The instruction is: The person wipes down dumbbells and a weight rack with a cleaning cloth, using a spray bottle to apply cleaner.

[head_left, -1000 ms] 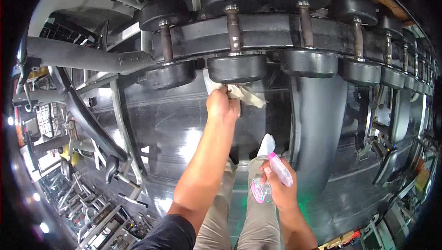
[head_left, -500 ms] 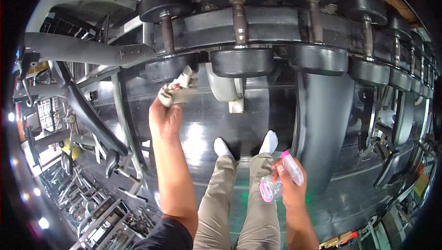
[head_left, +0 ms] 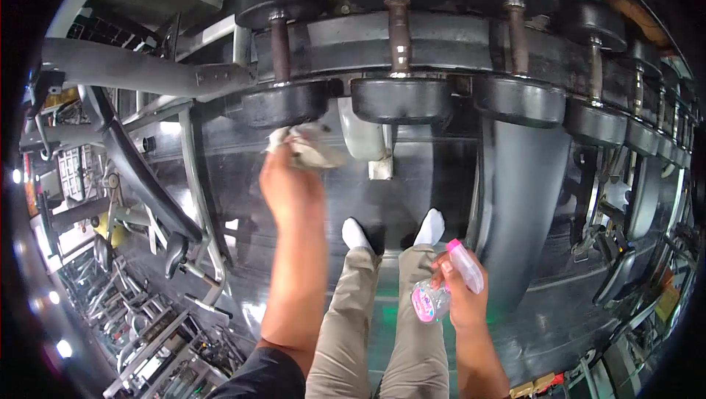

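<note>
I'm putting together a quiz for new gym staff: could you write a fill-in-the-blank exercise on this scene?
1. The cloth is held in the ____ hand.
2. The right hand holds a spray bottle with a ____ nozzle.
3. The socks are ____ in colour.
4. The dumbbell heads are ____ in colour.

Missing words: left; pink; white; black.

Light is moderate and cool, with bright lamps [head_left: 65, 347] flaring far to the left of and below the left hand [head_left: 292, 189], white glare on the glossy floor [head_left: 412, 200] beside the left forearm [head_left: 294, 281], and a green tint on that floor either side of the right hand [head_left: 463, 292]. Motion blur smears the left hand and its cloth [head_left: 316, 147], while the right hand and its spray bottle [head_left: 431, 299] look crisper. Strong wide-angle distortion bows the dumbbell rack [head_left: 331, 40] above both hands, and the corners beyond fall to black.
</note>
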Demonstrator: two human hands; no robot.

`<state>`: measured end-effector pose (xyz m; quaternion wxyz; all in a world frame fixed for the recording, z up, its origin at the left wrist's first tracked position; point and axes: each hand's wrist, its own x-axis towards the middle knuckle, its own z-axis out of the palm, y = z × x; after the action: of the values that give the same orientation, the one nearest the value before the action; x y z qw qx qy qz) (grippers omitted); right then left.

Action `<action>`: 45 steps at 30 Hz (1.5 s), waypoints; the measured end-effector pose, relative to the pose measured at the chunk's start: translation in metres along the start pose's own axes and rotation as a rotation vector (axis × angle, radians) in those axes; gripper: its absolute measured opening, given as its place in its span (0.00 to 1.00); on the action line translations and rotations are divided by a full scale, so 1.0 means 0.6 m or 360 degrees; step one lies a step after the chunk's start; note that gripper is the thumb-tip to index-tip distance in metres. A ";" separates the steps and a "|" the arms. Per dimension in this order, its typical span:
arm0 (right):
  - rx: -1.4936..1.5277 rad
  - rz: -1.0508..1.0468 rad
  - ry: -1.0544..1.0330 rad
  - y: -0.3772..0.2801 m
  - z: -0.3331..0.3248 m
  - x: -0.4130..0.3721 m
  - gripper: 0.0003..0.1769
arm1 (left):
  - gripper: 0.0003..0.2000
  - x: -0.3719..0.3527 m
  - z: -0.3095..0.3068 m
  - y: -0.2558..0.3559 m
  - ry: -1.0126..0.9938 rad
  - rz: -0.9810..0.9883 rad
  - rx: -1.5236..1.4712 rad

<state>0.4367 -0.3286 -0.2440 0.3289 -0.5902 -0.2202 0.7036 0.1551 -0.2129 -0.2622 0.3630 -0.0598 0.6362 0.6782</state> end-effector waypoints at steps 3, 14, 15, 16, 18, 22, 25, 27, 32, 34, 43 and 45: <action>0.0072 0.0008 0.0014 0.003 0.003 0.003 0.10 | 0.23 -0.050 0.013 -0.084 -0.0552 -0.0317 -0.0736; 0.0059 -0.0007 0.0056 0.002 -0.015 -0.003 0.11 | 0.10 -0.027 0.116 -0.221 -0.0368 -0.0684 -0.0365; 0.0065 0.0004 0.0070 0.003 -0.017 -0.004 0.11 | 0.11 -0.004 0.111 -0.259 -0.0424 -0.0713 -0.0410; 0.0072 0.0013 0.0080 0.005 -0.017 -0.005 0.11 | 0.12 -0.004 0.119 -0.255 -0.0481 -0.0737 -0.0455; 0.0096 0.0000 0.0089 0.013 -0.019 -0.008 0.12 | 0.14 -0.017 0.123 -0.246 -0.0494 -0.1028 -0.0413; 0.0118 -0.0006 0.0080 0.021 -0.026 -0.008 0.12 | 0.14 -0.070 0.099 -0.181 -0.0499 -0.1316 -0.0448; 0.0142 0.0003 0.0083 0.021 -0.029 -0.008 0.13 | 0.13 -0.068 0.011 -0.141 -0.0796 -0.1041 -0.0307; 0.0138 0.0016 0.0084 0.022 -0.032 -0.010 0.13 | 0.11 -0.067 0.004 -0.120 -0.0793 -0.0494 -0.0080; 0.0160 0.0017 0.0070 0.009 -0.047 -0.011 0.14 | 0.09 -0.045 0.159 0.004 -0.0757 0.0779 0.0598; 0.0146 0.0013 0.0092 -0.001 -0.047 -0.011 0.14 | 0.15 0.024 0.229 0.004 -0.0862 0.0969 0.1054; 0.0091 0.0041 0.0103 -0.002 -0.055 -0.002 0.13 | 0.22 0.075 0.264 -0.017 -0.1437 0.1424 0.2430; 0.0097 0.0053 0.0100 -0.013 -0.054 -0.001 0.13 | 0.20 0.081 0.278 -0.007 -0.1478 0.1212 0.2345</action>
<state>0.4698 -0.3265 -0.2449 0.3418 -0.6052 -0.1785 0.6965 0.1854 -0.0419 -0.2616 0.2805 0.6711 0.6728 0.1353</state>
